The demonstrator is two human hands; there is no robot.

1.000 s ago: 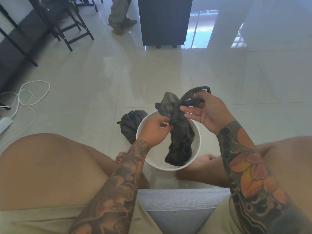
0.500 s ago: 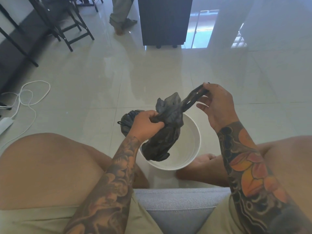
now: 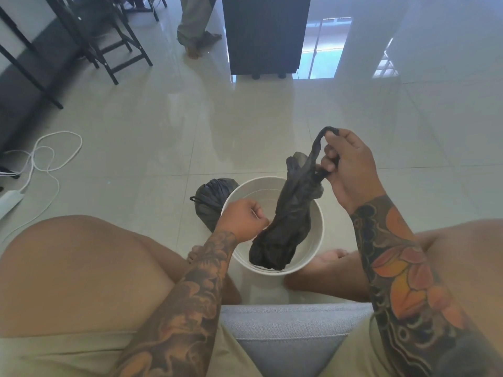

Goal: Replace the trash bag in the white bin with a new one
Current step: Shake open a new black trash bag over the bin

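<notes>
The white bin [image 3: 317, 235] stands on the floor between my feet, with no liner in it. A crumpled new black bag [image 3: 288, 227] hangs over its opening. My right hand [image 3: 351, 170] pinches the bag's handle loops above the bin's far right rim. My left hand [image 3: 243, 223] grips the bag's lower part at the bin's left rim. The old, tied black trash bag [image 3: 212, 197] lies on the floor just behind the bin on the left.
I sit on a grey cushion [image 3: 294, 330]. A white power strip and cable [image 3: 40, 161] lie on the tiles at left. Dark chairs [image 3: 109, 42], a dark cabinet [image 3: 265, 34] and another person's legs [image 3: 194, 28] stand farther back.
My left hand slid down the bag toward the bin's left rim, stretching the bag out. My right hand lifted the handle loops up and to the right.
</notes>
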